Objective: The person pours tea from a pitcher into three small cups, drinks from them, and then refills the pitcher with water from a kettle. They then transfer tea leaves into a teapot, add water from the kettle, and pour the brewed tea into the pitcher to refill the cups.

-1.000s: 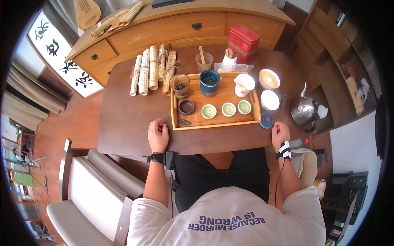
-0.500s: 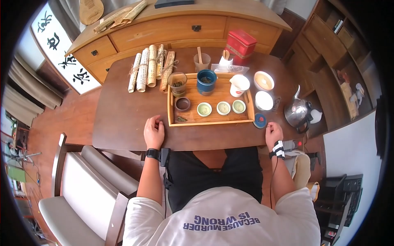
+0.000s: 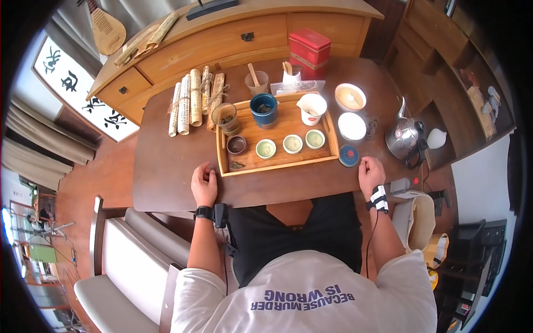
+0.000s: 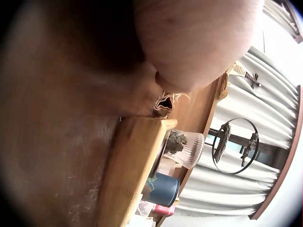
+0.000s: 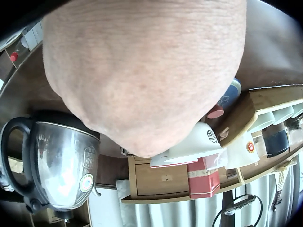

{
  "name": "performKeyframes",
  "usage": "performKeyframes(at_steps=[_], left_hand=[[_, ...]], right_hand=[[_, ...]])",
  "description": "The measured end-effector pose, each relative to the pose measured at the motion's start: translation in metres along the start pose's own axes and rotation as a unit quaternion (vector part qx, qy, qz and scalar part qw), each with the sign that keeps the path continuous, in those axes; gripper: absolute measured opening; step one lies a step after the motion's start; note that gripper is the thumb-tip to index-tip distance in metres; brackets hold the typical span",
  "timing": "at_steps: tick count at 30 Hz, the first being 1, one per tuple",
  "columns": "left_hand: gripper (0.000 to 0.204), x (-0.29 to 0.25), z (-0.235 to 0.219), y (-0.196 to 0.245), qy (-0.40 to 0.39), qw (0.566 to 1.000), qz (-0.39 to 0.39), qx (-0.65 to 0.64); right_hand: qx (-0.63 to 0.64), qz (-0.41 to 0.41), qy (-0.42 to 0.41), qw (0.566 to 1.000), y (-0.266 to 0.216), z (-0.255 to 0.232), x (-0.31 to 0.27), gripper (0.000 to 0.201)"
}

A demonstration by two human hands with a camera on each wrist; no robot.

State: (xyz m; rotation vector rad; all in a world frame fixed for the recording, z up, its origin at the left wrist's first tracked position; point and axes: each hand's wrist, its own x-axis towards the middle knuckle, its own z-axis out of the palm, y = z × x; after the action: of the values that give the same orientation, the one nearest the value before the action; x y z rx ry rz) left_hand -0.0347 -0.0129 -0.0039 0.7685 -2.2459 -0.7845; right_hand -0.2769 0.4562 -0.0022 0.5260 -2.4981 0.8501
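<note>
My left hand (image 3: 205, 185) rests on the brown table (image 3: 161, 166), fingers loosely curled and holding nothing, near the front left corner of the wooden tray (image 3: 277, 166). The right hand (image 3: 371, 176) rests loosely curled at the table's front edge, empty, just right of a round blue lid (image 3: 349, 156). On the tray stand a glass with dark leaves (image 3: 225, 119), a blue cup (image 3: 264, 110), a white pitcher (image 3: 312, 109), a small dark cup (image 3: 236, 145) and three pale green cups (image 3: 292, 144). Both wrist views show mostly the hand's skin (image 4: 199, 38); the fingertips are hidden.
Tied scrolls (image 3: 196, 99) lie behind the tray's left. Behind it are a glass with a wooden stick (image 3: 257, 82) and a red box (image 3: 309, 53). Two white bowls (image 3: 351, 126) and a metal kettle (image 3: 404, 139) stand right. A pale bench (image 3: 130, 266) is at left.
The head view has shifted and turned slightly, so the table and tray sit differently in the picture. Both hands remain resting at about the same places on the table.
</note>
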Motion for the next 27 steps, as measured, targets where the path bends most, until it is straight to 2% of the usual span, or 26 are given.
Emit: performKeyframes(at_steps=[3, 4, 7, 11, 12, 15, 18, 21, 24, 27], left_hand=[[0.025, 0.005, 0.003, -0.012, 0.020, 0.988, -0.052, -0.144], [0.024, 0.012, 0.002, -0.009, 0.044, 0.985, -0.035, -0.165], [0.025, 0.023, -0.011, 0.009, 0.076, 0.982, -0.080, -0.156], [0.028, 0.045, -0.003, 0.059, 0.060, 0.976, 0.001, -0.208], [0.033, 0.049, 0.002, 0.073, 0.028, 0.972, 0.009, -0.233], [0.046, 0.060, 0.024, 0.119, -0.076, 0.977, 0.018, -0.196], [0.071, 0.067, 0.055, 0.144, -0.127, 0.982, 0.046, -0.130], [0.093, 0.072, 0.088, 0.154, -0.093, 0.994, 0.037, -0.053], [0.098, 0.080, 0.112, 0.154, -0.076, 0.995, 0.040, -0.045], [0.095, 0.092, 0.120, 0.160, -0.116, 0.989, 0.015, -0.091]], right_hand=[[0.003, -0.002, -0.001, 1.000, -0.001, -0.002, 0.000, 0.005], [0.005, -0.003, -0.002, 1.000, -0.001, -0.002, 0.000, 0.005], [-0.002, 0.001, -0.009, 1.000, -0.001, -0.003, 0.001, 0.006], [0.005, -0.005, -0.004, 1.000, 0.001, -0.002, 0.001, 0.006], [0.004, -0.006, -0.004, 1.000, 0.001, -0.002, 0.001, 0.006], [0.004, -0.004, -0.005, 1.000, -0.001, -0.003, 0.002, 0.006], [0.008, -0.002, 0.001, 1.000, -0.002, -0.003, 0.002, 0.006], [0.011, 0.003, 0.000, 1.000, -0.004, -0.004, 0.003, 0.006], [0.009, 0.008, -0.006, 1.000, -0.004, -0.005, 0.003, 0.005], [0.004, 0.009, -0.006, 1.000, -0.004, -0.005, 0.004, 0.005]])
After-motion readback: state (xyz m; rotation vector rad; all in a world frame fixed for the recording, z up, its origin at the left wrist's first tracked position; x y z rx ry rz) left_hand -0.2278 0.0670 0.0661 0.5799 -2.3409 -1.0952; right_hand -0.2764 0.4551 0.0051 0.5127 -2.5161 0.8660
